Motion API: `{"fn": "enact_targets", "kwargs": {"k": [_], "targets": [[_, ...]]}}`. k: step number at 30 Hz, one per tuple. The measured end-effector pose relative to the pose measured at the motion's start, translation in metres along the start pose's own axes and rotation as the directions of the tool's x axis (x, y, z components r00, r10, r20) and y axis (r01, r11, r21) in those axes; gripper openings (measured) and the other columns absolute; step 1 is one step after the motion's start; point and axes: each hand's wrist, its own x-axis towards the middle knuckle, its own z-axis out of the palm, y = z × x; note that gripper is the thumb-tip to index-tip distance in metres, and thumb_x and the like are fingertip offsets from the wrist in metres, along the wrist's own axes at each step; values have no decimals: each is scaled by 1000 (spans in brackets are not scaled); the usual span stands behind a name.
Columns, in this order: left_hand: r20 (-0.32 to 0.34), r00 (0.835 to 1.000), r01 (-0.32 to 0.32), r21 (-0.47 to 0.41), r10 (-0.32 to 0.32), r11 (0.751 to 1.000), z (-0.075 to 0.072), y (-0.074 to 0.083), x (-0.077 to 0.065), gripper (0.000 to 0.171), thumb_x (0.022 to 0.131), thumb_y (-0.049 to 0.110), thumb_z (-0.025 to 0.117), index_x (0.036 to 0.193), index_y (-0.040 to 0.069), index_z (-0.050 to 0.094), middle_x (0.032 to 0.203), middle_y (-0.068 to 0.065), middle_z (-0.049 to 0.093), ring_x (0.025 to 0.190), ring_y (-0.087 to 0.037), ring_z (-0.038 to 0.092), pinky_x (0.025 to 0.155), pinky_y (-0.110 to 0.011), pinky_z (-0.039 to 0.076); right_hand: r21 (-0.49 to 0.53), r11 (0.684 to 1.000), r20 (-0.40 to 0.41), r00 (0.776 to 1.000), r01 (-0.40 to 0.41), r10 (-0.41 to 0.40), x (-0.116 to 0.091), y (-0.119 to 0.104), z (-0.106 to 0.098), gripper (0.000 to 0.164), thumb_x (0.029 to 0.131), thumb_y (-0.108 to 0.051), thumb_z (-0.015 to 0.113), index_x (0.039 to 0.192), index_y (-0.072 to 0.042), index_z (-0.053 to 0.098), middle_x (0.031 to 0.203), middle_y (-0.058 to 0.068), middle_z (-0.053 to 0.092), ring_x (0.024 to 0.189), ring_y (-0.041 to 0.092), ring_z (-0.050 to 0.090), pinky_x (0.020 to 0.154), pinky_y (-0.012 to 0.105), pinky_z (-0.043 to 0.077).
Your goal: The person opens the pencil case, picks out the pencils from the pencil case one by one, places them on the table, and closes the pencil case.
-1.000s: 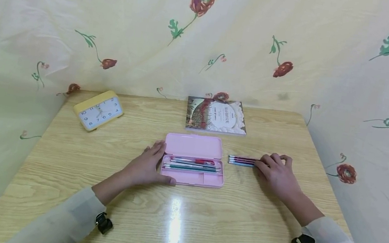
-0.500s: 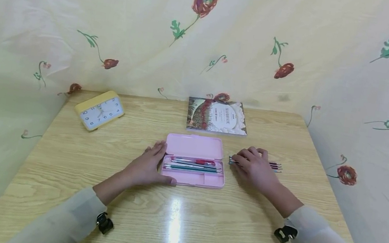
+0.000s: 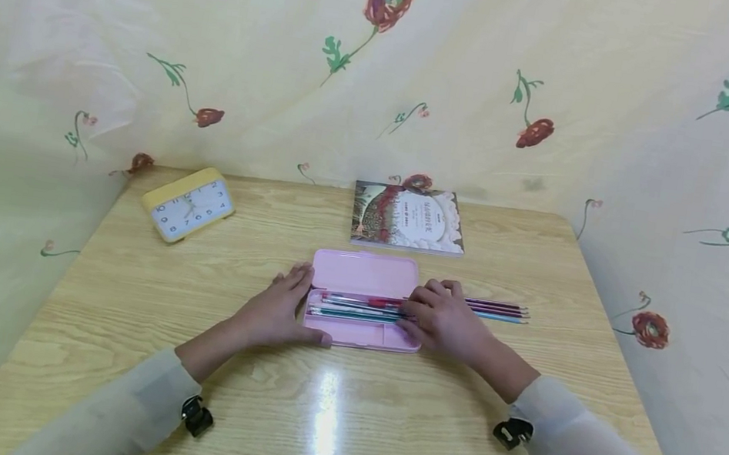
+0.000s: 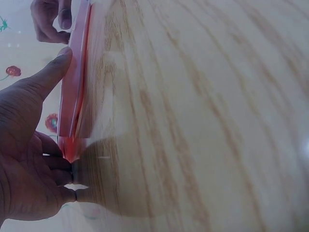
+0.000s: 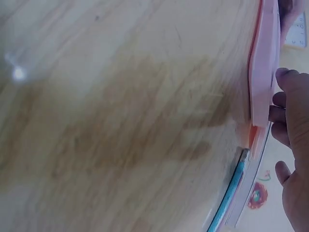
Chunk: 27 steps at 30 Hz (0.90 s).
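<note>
Pencil case (image 3: 344,331): pink, on the bench (image 3: 446,441), lid (image 3: 365,274) laid back toward 12 o'clock. Bearings are taken from the case, head view.

Contents: green pencils (image 3: 352,316) and a red pen (image 3: 385,304), lengthwise in the long rear compartment.

Left hand (image 3: 270,313): at 9 o'clock, spread, fingers extended by the case's end, thumb straight and touching the near edge.

Right hand (image 3: 441,321): at 3 o'clock, fingers bent over that end of the case; cannot tell whether they grip anything.

Dark-red pencils (image 3: 500,309) and blue pencil (image 3: 502,318): side by side on the bench at 3 o'clock, partly hidden behind the right hand.

Book (image 3: 410,218): illustrated cover, lying flat, 1 o'clock.

Clock (image 3: 191,205): yellow frame, white dial, 10 o'clock.

Floral cloth (image 3: 260,26): beyond the bench, 12 o'clock.
</note>
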Motion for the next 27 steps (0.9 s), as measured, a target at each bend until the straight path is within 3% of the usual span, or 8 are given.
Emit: {"fn": "enact_targets", "kwargs": {"k": [4, 12, 21, 27], "targets": [[-2, 1000, -2, -1, 2, 1000, 0, 1, 0, 142, 81, 79, 84, 176, 2, 11, 188, -14, 6, 175, -33, 4, 143, -55, 11, -6, 1000, 61, 998, -6, 7, 0, -3, 2, 21, 95, -27, 87, 111, -14, 86, 108, 1, 79, 105, 24, 64, 90, 54, 52], [-8, 1000, -7, -11, 7, 1000, -2, 2, -2, 141, 82, 77, 85, 176, 0, 12, 187, -15, 7, 175, -34, 5, 143, -55, 10, -4, 1000, 73, 997, 13, -12, 2, -6, 3, 16, 97, -23, 86, 110, -15, 85, 105, 0, 75, 101, 23, 62, 88, 52, 51], [-13, 1000, -2, -2, 2, 1000, 0, 0, 0, 143, 81, 78, 85, 176, 1, 12, 187, -15, 7, 175, -32, 5, 143, -54, 10, 105, 990, 141, 987, -90, 74, 5, -11, -1, 15, 98, -15, 85, 112, -15, 81, 107, 0, 72, 102, 21, 62, 85, 40, 42], [-12, 1000, -2, -2, 2, 1000, 0, 0, 0, 143, 80, 78, 85, 176, 2, 11, 187, -14, 6, 175, -32, 5, 143, -53, 10, 136, 984, 147, 985, -113, 93, 5, -11, 0, 16, 98, -11, 83, 114, -15, 82, 108, 0, 72, 104, 21, 64, 84, 38, 41]]}}
